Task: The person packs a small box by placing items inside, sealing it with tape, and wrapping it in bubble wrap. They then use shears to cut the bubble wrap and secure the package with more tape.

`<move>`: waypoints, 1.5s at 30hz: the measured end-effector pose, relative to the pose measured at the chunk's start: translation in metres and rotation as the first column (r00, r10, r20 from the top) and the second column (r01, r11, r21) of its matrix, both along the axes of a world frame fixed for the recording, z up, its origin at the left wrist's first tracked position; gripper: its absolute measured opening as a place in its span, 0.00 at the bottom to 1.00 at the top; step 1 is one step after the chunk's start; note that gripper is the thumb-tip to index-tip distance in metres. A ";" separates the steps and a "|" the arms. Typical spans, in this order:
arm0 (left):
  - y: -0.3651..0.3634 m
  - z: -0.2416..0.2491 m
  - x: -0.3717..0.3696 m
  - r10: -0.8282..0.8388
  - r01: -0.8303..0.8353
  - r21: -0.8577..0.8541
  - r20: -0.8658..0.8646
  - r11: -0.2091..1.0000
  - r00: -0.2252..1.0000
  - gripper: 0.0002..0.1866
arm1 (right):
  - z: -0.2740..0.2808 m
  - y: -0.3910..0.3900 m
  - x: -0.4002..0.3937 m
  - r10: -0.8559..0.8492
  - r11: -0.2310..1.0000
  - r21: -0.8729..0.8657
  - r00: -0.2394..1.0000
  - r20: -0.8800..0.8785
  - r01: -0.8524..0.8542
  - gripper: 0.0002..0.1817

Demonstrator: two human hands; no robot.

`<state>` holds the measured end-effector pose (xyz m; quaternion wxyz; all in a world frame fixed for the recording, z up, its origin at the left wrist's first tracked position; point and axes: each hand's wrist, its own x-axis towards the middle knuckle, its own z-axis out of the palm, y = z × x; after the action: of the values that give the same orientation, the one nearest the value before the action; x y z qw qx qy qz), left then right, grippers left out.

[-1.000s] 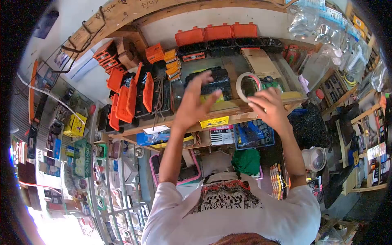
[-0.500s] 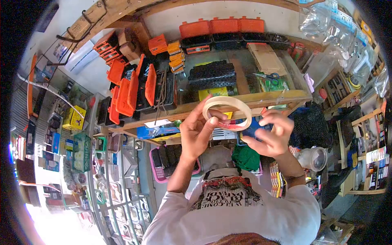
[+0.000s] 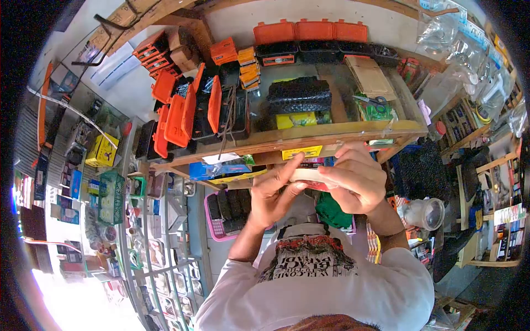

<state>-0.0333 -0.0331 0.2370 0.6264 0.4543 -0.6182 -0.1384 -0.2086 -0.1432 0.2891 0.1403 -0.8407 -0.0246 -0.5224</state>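
Both hands meet in front of the chest on a roll of tape (image 3: 309, 176), a pale, flat ring seen almost edge-on, with a strip of red showing along its lower rim. The left hand (image 3: 273, 190) has its grip clamped on the roll's left side, fingers stretched along the top edge and thumb beneath. The right hand (image 3: 353, 182) has its grip closed over the right side, knuckles curled across the ring.

Half a second ago the roll stood tilted toward the camera so that its open hole showed, held mainly by the left hand, while the right hand hovered with fingers spread. Now the ring lies flat and lower, pressed between both hands.

Just behind the hands runs a wooden shelf (image 3: 353, 134) with a worn plank edge carrying a yellow label (image 3: 302, 152) whose print is too small to read. On it lie a black, ribbed bundle (image 3: 300, 95), a flat brown cardboard piece (image 3: 370, 77) and rows of glossy orange plastic cases (image 3: 187, 118), some standing open. Below the hands sit a green cloth (image 3: 331, 212) and a pink tray (image 3: 212, 220). The white T-shirt (image 3: 309, 287) bears a black and red print, seen upside down, reading "WELCOME TO THE BLACK PARADE".
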 end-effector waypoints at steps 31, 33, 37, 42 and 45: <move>0.066 -0.002 0.047 -0.117 0.116 -0.025 -0.029 0.993 0.993 0.17 | -0.023 0.056 0.046 0.252 0.967 -0.025 0.952 0.174 -0.252 0.17; 0.066 -0.006 0.047 -0.145 0.143 -0.039 -0.048 0.989 0.988 0.17 | -0.022 0.056 0.045 0.247 0.969 -0.023 0.958 0.148 -0.246 0.17; 0.061 -0.009 0.042 -0.161 0.157 -0.062 -0.068 0.986 0.985 0.17 | -0.023 0.054 0.043 0.262 0.964 -0.005 0.951 0.164 -0.265 0.17; 0.053 -0.023 0.033 -0.217 0.207 -0.075 -0.169 0.975 0.961 0.14 | -0.028 0.051 0.042 0.285 0.957 -0.017 0.931 0.229 -0.289 0.17; 0.052 -0.030 0.031 -0.250 0.244 -0.056 -0.196 0.968 0.948 0.12 | -0.027 0.053 0.039 0.313 0.948 -0.012 0.923 0.224 -0.319 0.16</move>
<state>-0.0019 0.0186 0.2074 0.6705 0.3472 -0.6056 -0.2513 -0.1692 -0.0902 0.2622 0.2294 -0.7600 -0.1690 -0.5842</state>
